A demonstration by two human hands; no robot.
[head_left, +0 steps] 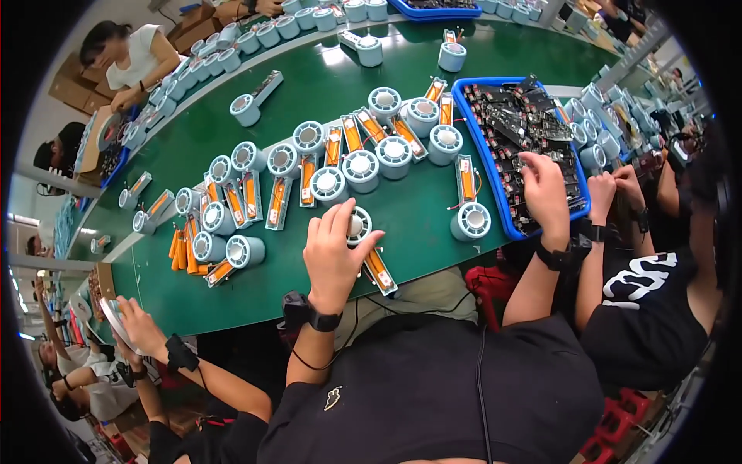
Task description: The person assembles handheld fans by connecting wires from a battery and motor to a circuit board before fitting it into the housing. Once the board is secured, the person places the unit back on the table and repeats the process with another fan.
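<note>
My left hand (332, 255) is closed around the round head of a light-blue handheld fan body (358, 223) near the table's front edge. The fan's open handle, with an orange battery (379, 268) inside, points toward me. Over a blue tray (504, 209) of dark circuit boards (516, 116), my right hand (545, 193) has its fingers bent down among the boards. Whatever those fingertips hold is hidden. Beyond my left hand, several similar fan bodies (361, 170) stand grouped with their battery-filled handles lying outward.
Loose orange batteries (180, 251) lie at the left of the green table (301, 97). One fan body (471, 221) sits beside the tray. Co-workers' hands are close by, at the right (599, 197) and lower left (139, 325). More fan bodies line a far ledge (267, 35).
</note>
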